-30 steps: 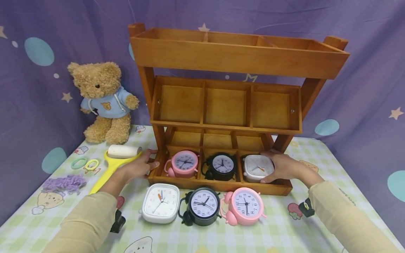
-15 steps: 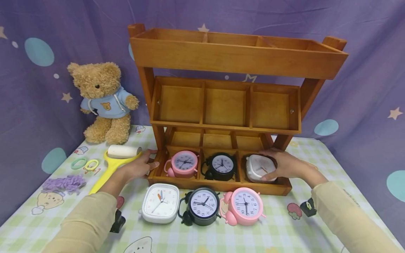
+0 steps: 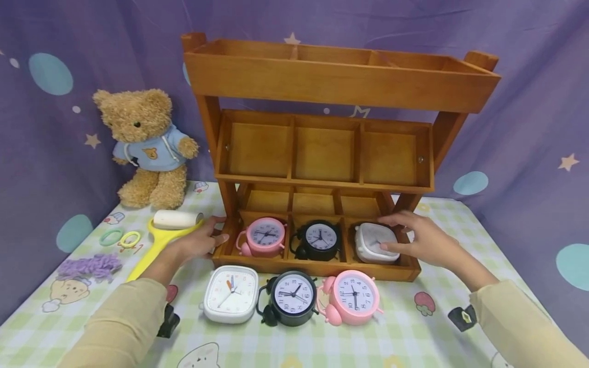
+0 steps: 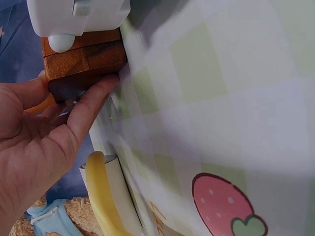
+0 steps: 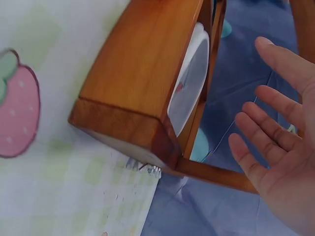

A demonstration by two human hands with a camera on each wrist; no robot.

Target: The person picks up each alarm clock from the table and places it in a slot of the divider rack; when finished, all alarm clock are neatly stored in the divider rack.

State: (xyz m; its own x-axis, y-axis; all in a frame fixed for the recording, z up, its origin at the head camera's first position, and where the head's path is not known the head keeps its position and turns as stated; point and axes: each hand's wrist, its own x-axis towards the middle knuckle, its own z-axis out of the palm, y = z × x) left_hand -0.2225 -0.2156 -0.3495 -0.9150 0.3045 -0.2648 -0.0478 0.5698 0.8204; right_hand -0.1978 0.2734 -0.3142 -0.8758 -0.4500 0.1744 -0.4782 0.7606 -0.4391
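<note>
Since a second ago our right hand (image 3: 425,241) has let go of the white square clock (image 3: 375,242) and drawn back a little to the right; the clock now leans backward, face tilted up, in the right compartment of the bottom tray of the wooden shelf (image 3: 317,266). Our fingers are spread and nearly straight, holding nothing. From the head view the fingertips seem to touch the clock's right edge, though we cannot be sure of contact; the right wrist view shows the open palm (image 5: 280,152) apart from the white clock (image 5: 189,81) and the tray's corner (image 5: 133,98).

Our left hand (image 3: 200,240) holds the tray's left end, thumb and fingers curled round the corner; the left wrist view shows the hand (image 4: 39,132) with a finger pressed under the wooden edge (image 4: 83,61).

A pink clock (image 3: 263,236) stands in the left compartment and a black clock (image 3: 318,239) in the middle one. On the checked cloth (image 3: 414,332) in front lie a second white clock (image 3: 229,293), a second black clock (image 3: 292,298) and a second pink clock (image 3: 350,297). To the left are a yellow lint roller (image 3: 161,236), two rings (image 3: 120,238), a purple fluffy piece (image 3: 89,266) and a teddy bear (image 3: 144,145).
</note>
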